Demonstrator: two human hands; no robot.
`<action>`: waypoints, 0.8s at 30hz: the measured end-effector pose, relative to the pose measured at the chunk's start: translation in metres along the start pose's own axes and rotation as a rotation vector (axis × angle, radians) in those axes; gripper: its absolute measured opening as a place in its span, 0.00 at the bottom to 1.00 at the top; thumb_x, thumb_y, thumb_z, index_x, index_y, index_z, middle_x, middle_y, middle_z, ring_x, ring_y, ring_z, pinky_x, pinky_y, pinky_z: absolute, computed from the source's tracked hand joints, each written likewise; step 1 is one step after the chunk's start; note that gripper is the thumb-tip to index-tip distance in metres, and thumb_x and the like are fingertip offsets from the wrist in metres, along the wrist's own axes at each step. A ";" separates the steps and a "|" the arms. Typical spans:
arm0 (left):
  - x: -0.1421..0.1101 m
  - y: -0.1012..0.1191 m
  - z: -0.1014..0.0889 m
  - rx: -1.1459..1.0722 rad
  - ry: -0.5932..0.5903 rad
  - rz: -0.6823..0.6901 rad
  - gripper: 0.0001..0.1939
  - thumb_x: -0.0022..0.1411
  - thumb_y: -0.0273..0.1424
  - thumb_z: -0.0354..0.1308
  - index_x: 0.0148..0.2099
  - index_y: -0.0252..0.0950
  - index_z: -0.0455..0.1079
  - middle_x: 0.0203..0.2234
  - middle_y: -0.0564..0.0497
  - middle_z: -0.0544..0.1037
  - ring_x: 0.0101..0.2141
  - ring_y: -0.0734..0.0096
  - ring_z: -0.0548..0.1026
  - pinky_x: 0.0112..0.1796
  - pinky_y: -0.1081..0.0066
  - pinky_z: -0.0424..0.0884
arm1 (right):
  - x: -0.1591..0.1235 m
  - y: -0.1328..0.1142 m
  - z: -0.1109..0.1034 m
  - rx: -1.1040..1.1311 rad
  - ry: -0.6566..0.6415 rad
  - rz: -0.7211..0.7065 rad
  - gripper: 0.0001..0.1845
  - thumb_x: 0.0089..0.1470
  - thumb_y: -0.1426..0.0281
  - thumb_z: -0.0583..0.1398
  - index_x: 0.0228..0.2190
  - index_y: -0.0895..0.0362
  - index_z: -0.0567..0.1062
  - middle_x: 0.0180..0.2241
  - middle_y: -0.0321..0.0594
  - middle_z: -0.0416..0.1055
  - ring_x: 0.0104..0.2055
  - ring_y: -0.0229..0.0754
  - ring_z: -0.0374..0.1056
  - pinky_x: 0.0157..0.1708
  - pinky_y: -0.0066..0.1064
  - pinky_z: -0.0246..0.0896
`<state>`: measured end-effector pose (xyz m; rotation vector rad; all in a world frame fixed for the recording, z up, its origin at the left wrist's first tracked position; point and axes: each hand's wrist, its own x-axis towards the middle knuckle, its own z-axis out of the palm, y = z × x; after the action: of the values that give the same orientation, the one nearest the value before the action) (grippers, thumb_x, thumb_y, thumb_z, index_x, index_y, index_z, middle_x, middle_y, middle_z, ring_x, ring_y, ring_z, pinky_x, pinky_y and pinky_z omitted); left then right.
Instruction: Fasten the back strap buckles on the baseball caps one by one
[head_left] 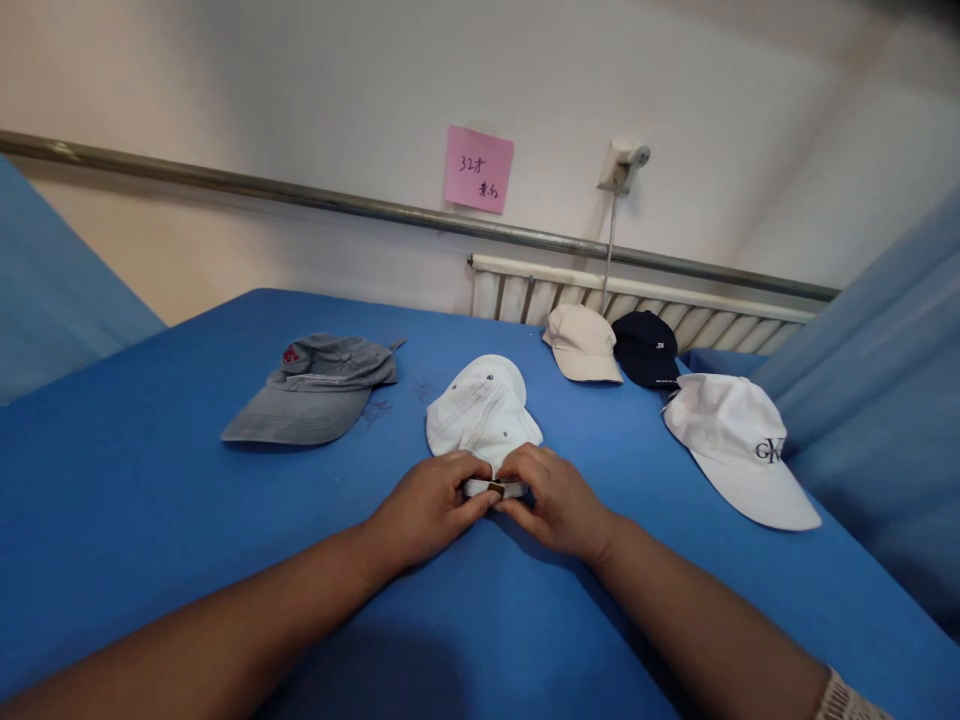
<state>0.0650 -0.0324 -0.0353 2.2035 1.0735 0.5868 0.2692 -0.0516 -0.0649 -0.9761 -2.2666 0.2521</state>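
A white baseball cap lies on the blue table in front of me, its brim pointing away and its back strap towards me. My left hand pinches the left part of the strap between thumb and fingers. On the other side, my right hand grips the right part of the same strap. Between the thumbs shows a small brass-coloured buckle. The crown looks partly collapsed and creased. My fingertips hide some of the strap.
On the blue table, a grey cap lies left. To the right are a beige cap, a black cap and a white lettered cap. Behind stand a radiator and metal rail; blue curtains hang at both sides.
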 end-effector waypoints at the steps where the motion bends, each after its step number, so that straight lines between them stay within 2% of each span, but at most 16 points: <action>1: -0.001 0.001 -0.001 0.015 0.006 -0.001 0.10 0.60 0.36 0.58 0.41 0.38 0.74 0.30 0.52 0.76 0.28 0.70 0.70 0.30 0.73 0.62 | 0.000 0.000 0.000 -0.010 -0.007 -0.017 0.10 0.56 0.71 0.62 0.40 0.56 0.67 0.38 0.42 0.71 0.40 0.46 0.66 0.40 0.38 0.63; 5: -0.003 0.004 -0.004 0.017 0.031 -0.034 0.12 0.58 0.36 0.59 0.43 0.37 0.71 0.25 0.55 0.74 0.24 0.71 0.70 0.28 0.73 0.62 | -0.001 0.001 -0.001 0.004 0.029 -0.056 0.08 0.58 0.73 0.59 0.40 0.55 0.68 0.38 0.42 0.72 0.41 0.45 0.67 0.41 0.37 0.62; 11: -0.001 -0.001 -0.005 -0.146 0.090 -0.095 0.10 0.58 0.35 0.58 0.41 0.37 0.71 0.19 0.58 0.68 0.21 0.74 0.65 0.25 0.75 0.59 | -0.001 0.008 -0.002 0.045 0.150 -0.026 0.08 0.59 0.70 0.59 0.42 0.55 0.70 0.38 0.42 0.73 0.40 0.44 0.68 0.40 0.37 0.64; 16: 0.002 -0.005 0.000 -0.285 0.079 -0.133 0.10 0.57 0.37 0.58 0.38 0.36 0.71 0.20 0.57 0.68 0.21 0.75 0.63 0.24 0.75 0.58 | 0.000 0.004 -0.003 -0.001 0.121 -0.064 0.12 0.58 0.68 0.61 0.44 0.55 0.69 0.40 0.44 0.73 0.42 0.46 0.68 0.41 0.39 0.63; 24: 0.003 -0.004 0.003 -0.395 0.044 -0.158 0.08 0.56 0.35 0.59 0.36 0.36 0.69 0.22 0.57 0.69 0.22 0.75 0.63 0.25 0.75 0.59 | 0.000 0.002 -0.002 0.027 0.085 -0.057 0.07 0.59 0.70 0.60 0.41 0.54 0.70 0.40 0.43 0.73 0.42 0.45 0.68 0.41 0.38 0.63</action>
<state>0.0663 -0.0286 -0.0395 1.7567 1.0406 0.7116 0.2719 -0.0502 -0.0646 -0.8899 -2.2045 0.2126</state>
